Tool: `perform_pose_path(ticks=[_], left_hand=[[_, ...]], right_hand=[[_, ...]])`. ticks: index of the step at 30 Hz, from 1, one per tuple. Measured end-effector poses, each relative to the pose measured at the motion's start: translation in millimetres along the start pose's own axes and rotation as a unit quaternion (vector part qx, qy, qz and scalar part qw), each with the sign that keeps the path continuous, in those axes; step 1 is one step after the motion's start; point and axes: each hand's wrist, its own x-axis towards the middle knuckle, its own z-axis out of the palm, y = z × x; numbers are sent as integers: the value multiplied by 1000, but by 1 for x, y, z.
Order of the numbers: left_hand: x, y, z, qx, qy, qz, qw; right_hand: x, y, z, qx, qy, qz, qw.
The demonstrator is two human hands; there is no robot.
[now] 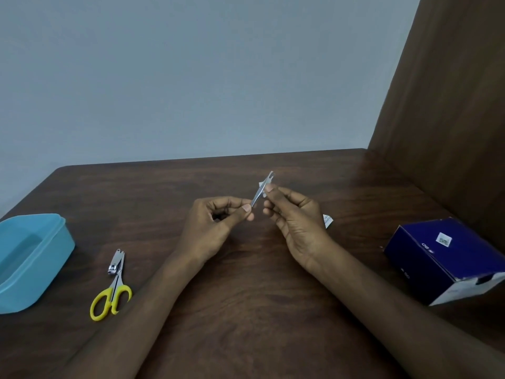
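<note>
Where the grip closed: left hand pinched the low end of the metal tool; right hand pinched its upper part with a white scrap.
Tool: raised above the surface, tilted, forked tip up.
Done: wiping seemed under way, I judged.
Left: nail clipper and yellow scissors, beside the blue tub, apparently not yet handled.
Far right: dark blue box, well apart.

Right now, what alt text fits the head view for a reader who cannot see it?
A left hand and a right hand pinch a slim metal tool between them above a dark wooden table. To the left lie yellow-handled scissors, a nail clipper on their blades, and a blue container; a dark blue box sits to the right.
</note>
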Motion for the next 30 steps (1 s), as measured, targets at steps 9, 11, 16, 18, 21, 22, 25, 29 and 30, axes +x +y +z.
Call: perform_pose_path(ticks=[9, 11, 16, 18, 21, 22, 25, 29, 30], left_hand=[[-1, 5, -3, -19, -65, -32, 997], [-2, 5, -3, 0, -73, -34, 997], [-7, 5, 2, 108, -14, -8, 994], [-9, 7, 3, 144, 26, 27, 989], [-9, 10, 3, 144, 85, 87, 982], [-9, 10, 2, 137, 92, 112, 980], [-10, 11, 1, 164, 91, 190, 964], [-12, 9, 1, 219, 121, 246, 936], [-12, 9, 1, 223, 130, 246, 934]], right_hand=[[2, -7, -2, -2, -35, -38, 999], [1, -5, -2, -33, -38, -45, 998], [4, -2, -9, -162, -2, -138, 977], [6, -2, -13, -200, 12, -171, 965], [6, 2, -13, -256, 0, -220, 942], [5, 4, -11, -279, -7, -240, 930], [-3, 6, -8, -345, -28, -305, 887], [-12, 2, -5, -388, -32, -359, 848], [-12, 1, -5, -392, -33, -360, 846]])
